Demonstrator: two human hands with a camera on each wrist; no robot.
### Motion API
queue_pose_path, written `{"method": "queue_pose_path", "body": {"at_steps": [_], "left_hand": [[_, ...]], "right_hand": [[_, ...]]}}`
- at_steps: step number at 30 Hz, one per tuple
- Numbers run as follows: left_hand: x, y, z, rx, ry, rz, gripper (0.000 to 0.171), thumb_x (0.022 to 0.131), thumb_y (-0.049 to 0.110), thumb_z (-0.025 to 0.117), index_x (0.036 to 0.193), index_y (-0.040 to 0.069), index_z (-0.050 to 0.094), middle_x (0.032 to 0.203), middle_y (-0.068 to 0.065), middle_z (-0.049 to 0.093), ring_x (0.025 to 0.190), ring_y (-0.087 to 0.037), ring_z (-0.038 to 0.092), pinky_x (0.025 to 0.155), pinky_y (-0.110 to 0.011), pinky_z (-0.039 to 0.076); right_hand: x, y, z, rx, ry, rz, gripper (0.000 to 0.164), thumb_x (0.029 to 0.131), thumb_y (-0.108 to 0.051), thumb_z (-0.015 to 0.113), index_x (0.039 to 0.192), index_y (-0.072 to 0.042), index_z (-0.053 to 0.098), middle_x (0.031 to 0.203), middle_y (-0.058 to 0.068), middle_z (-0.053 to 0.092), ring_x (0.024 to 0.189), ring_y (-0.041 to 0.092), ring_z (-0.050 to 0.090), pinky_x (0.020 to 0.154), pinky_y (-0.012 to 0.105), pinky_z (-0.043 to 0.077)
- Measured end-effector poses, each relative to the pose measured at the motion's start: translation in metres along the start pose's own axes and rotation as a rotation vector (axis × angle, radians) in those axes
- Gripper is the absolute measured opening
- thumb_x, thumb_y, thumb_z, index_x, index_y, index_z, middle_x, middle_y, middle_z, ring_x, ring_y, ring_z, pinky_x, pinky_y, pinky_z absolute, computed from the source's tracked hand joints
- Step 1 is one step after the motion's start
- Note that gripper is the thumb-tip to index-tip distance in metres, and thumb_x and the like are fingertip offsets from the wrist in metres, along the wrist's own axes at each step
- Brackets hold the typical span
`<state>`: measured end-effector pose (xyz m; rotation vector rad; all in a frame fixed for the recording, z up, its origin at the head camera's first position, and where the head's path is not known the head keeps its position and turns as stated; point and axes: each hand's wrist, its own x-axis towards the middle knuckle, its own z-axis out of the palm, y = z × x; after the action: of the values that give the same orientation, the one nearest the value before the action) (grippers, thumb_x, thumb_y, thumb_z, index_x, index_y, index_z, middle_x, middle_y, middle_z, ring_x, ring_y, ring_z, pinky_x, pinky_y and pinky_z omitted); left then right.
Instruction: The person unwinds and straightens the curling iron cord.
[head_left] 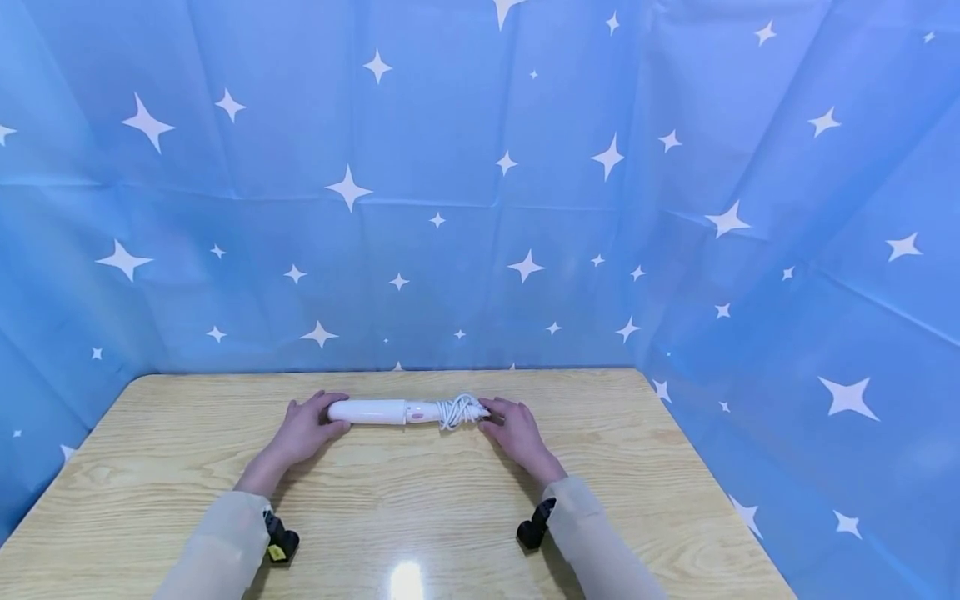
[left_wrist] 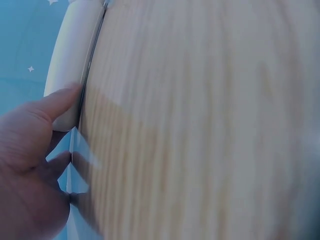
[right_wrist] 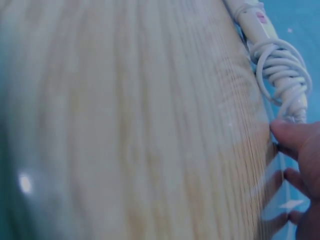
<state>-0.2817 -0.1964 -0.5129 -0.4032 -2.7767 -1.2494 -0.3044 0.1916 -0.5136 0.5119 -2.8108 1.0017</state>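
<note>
A white curling iron (head_left: pixel 367 412) lies crosswise near the back edge of the table, its thick smooth barrel to the left. Its slimmer handle has a pink button (right_wrist: pixel 261 18), and a white cord (right_wrist: pixel 282 67) is wound round the handle's right part. My left hand (head_left: pixel 306 427) holds the barrel's left end, the thumb pressed on the near side and the index finger at the far side. At the other end, my right hand (head_left: pixel 516 427) pinches the tip of the handle beside the cord; its other fingers are spread down on the tabletop.
The light wood-grain table (head_left: pixel 420 508) has a glossy surface with a bright reflection at the front. A blue curtain (head_left: pixel 450 125) with white stars hangs behind it and along both sides. Black wrist cameras (head_left: pixel 281 540) sit at both sleeves.
</note>
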Motion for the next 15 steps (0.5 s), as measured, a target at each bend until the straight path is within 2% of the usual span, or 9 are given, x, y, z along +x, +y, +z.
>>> {"method": "queue_pose_path", "body": {"at_steps": [5, 9, 15], "left_hand": [[-0.0004, -0.0013, 0.0004, -0.031, -0.009, -0.024, 0.050, 0.095, 0.013, 0.074, 0.140, -0.003, 0.058, 0.141, -0.031, 0.054, 0.144, -0.055, 0.027, 0.119, -0.076, -0.002], [0.0001, -0.0030, 0.0001, -0.054, 0.006, -0.015, 0.046, 0.094, 0.012, 0.075, 0.135, -0.003, 0.061, 0.137, -0.032, 0.058, 0.143, -0.056, 0.029, 0.118, -0.078, -0.001], [-0.0006, -0.0015, -0.0027, -0.058, 0.009, -0.007, 0.044, 0.093, 0.012, 0.076, 0.133, -0.003, 0.063, 0.134, -0.030, 0.060, 0.142, -0.055, 0.031, 0.118, -0.079, 0.001]], "right_hand": [[-0.0018, -0.0004, 0.0019, 0.012, 0.018, -0.006, 0.038, 0.096, -0.011, 0.073, 0.133, -0.007, 0.068, 0.122, 0.010, 0.072, 0.116, 0.033, 0.064, 0.113, 0.059, 0.044], [-0.0030, -0.0011, 0.0022, 0.004, 0.017, -0.008, 0.037, 0.096, -0.009, 0.073, 0.132, -0.007, 0.069, 0.124, 0.010, 0.072, 0.117, 0.031, 0.065, 0.106, 0.053, 0.053], [-0.0032, -0.0051, -0.0017, -0.053, 0.009, -0.047, 0.036, 0.094, -0.009, 0.075, 0.130, -0.005, 0.070, 0.121, 0.011, 0.073, 0.112, 0.029, 0.068, 0.097, 0.047, 0.060]]}}
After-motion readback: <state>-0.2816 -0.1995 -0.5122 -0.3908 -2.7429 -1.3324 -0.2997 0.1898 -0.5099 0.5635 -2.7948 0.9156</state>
